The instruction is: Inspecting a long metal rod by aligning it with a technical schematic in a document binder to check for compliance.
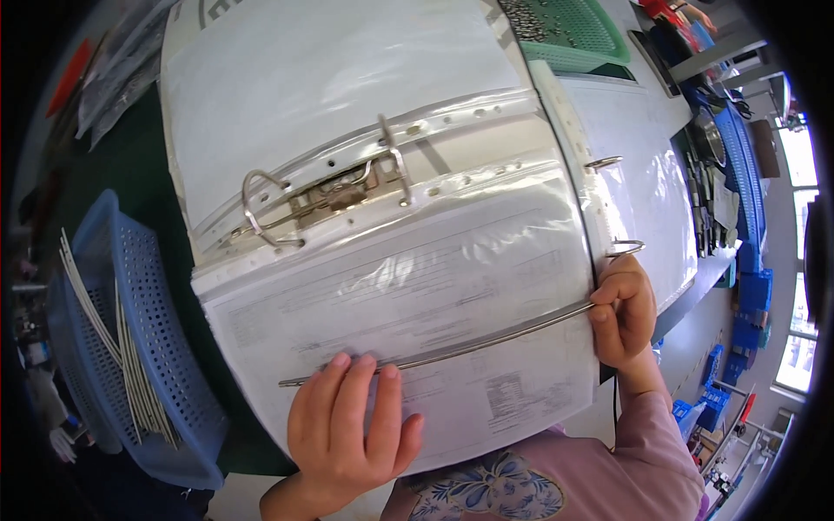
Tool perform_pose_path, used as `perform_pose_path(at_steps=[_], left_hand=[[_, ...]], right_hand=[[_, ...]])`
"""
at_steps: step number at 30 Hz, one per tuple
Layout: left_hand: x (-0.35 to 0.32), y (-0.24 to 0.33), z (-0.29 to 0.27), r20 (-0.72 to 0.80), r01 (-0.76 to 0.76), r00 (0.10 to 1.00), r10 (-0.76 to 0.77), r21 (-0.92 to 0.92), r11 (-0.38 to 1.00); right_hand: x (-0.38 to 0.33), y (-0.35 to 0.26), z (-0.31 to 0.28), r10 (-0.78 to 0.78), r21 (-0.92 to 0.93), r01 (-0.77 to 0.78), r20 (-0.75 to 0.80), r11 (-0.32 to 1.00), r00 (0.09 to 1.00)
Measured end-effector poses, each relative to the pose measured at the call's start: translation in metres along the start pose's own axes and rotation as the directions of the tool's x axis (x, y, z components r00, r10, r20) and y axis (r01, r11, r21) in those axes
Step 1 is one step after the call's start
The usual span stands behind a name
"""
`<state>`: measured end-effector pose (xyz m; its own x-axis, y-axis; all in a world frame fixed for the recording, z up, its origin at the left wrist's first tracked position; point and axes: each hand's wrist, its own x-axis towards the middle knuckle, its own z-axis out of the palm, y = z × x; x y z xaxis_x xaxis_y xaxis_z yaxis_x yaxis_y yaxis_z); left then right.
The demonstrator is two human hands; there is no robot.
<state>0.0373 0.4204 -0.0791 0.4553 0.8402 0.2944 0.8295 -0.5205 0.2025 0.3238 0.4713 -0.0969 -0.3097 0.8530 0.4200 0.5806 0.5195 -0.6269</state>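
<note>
A thin, grey metal rod (495, 342) lies slantwise across a printed drawing sheet (452, 417) in a clear sleeve. Its right end is pinched between the thumb and fingers of my right hand (624, 313), at the sheet's right edge. Over the rod's left part rest the outstretched fingers of my left hand (352, 425), flat on the page, thumb apart. The sleeve belongs to an open ring binder (347, 193), whose two metal rings and clamp show above the rod. Another sleeved page (347, 61) is turned back beyond the rings.
To the left, a blue perforated basket (165, 339) holds several thin pale rods (139, 382). A green basket (599, 35) of small metal parts stands at the far right. Beside my binder lies a second open binder (625, 182); tools (708, 204) and a blue tray (743, 165) are further right.
</note>
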Motion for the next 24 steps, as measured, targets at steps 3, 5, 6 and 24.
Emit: perform_pose_path(at_steps=[3, 5, 6, 24], left_hand=[[0.000, -0.001, -0.004, -0.004, -0.008, 1.000, 0.008, 0.036, 0.999], [-0.002, -0.001, -0.005, 0.009, -0.020, 1.000, 0.020, 0.013, 1.000], [-0.001, -0.001, -0.005, 0.004, -0.023, 1.000, 0.023, 0.013, 1.000], [0.003, 0.022, 0.008, -0.043, -0.088, 0.995, 0.088, -0.016, 0.996]], right_hand=[[0.007, -0.007, -0.005, -0.044, -0.025, 0.045, 0.034, 0.999, 0.998], [0.010, -0.008, -0.007, -0.050, -0.014, 0.051, 0.028, 0.999, 0.998], [0.012, -0.010, -0.007, -0.074, -0.030, 0.076, 0.054, 0.997, 0.996], [0.015, -0.017, -0.004, -0.268, -0.060, 0.271, 0.057, 0.961, 0.962]])
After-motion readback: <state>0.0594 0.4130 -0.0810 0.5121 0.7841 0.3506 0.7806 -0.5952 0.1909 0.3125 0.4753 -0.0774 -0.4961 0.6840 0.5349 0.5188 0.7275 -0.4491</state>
